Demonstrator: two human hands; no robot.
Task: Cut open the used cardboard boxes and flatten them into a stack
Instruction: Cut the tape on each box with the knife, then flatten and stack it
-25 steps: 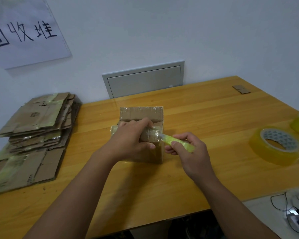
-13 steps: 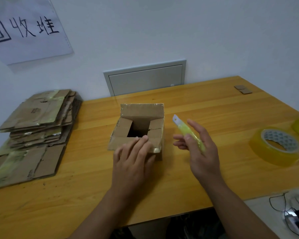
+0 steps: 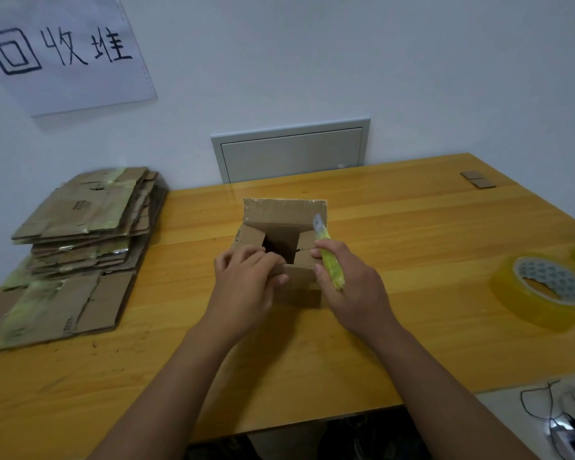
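Note:
A small brown cardboard box (image 3: 284, 212) stands in the middle of the wooden table (image 3: 395, 227). Its top flaps are open and the dark inside shows. My left hand (image 3: 246, 287) grips the near flap of the box, fingers curled over its edge. My right hand (image 3: 349, 290) holds a yellow-green utility knife (image 3: 329, 263) at the box's right side, blade pointing up and away. A stack of flattened cardboard boxes (image 3: 87, 227) lies at the table's left end.
Rolls of yellowish clear tape (image 3: 541, 290) lie at the right edge. Two small cardboard scraps (image 3: 477, 179) sit at the far right corner. A grey wall panel (image 3: 291, 149) is behind the table. Cables (image 3: 558, 416) lie on a white surface at the lower right.
The box's taped top got cut and its flaps opened. My right hand lifted the knife away, then brought it back beside the box. My left hand moved onto the near flap.

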